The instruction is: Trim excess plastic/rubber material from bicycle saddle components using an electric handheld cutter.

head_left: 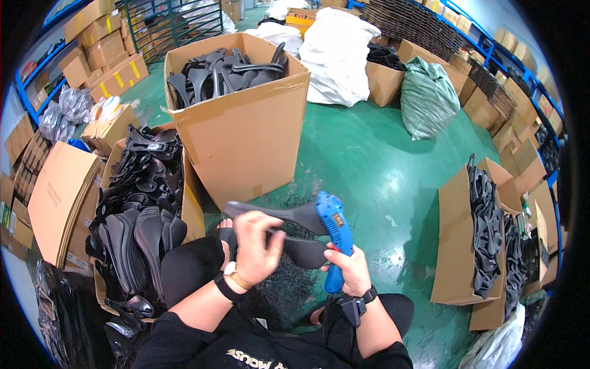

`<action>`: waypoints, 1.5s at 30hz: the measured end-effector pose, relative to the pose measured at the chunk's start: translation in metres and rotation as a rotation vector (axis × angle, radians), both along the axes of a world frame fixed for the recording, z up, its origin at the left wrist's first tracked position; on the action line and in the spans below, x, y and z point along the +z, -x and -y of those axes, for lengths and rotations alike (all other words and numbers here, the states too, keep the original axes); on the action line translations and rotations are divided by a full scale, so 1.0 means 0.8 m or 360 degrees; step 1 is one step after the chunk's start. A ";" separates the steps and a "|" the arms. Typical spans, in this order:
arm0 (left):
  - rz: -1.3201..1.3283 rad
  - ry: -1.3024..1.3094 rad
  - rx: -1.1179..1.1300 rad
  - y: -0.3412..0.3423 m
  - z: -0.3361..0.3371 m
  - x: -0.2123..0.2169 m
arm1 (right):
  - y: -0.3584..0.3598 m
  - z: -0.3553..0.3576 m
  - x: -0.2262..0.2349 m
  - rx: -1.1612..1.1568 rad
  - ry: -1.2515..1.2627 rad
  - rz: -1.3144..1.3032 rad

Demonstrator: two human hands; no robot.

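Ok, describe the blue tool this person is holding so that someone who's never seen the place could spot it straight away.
Start at the big open cardboard box of black parts on the green floor. Just below it are the person's two hands, and the right hand grips the blue tool, its tip against a flat black part in the left hand. It is the only bright blue thing among the black parts.

Blue glue gun (334, 229) w/ black cord. Black insoles (278, 214) in hands, more black ones in plain brown cardboard box (246, 132). Floor (381, 166) glossy green. Sack (426, 98) grey-green; bags (337, 52) white. Black sleeves, black wristbands.
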State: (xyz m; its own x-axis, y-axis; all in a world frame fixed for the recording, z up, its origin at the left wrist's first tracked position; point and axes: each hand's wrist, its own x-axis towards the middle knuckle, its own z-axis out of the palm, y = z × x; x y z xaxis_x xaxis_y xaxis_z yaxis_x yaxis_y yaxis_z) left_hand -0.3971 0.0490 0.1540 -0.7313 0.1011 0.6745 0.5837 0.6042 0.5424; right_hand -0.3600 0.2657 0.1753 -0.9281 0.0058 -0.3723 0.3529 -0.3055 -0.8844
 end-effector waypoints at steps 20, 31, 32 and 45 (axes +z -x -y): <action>0.1140 -0.0801 -0.0137 0.037 -0.006 -0.075 | -0.018 0.007 0.001 0.0607 0.0234 0.0039; 0.1424 -0.2219 -0.0227 0.035 0.021 -0.008 | -0.047 0.021 -0.037 0.0888 0.0118 0.0488; 0.1432 -0.2234 -0.0249 0.036 0.022 -0.008 | -0.049 0.022 -0.040 0.0896 0.0160 0.0498; 0.1429 -0.1936 -0.0351 0.047 0.020 -0.050 | -0.045 0.024 -0.042 0.0923 0.0309 0.0626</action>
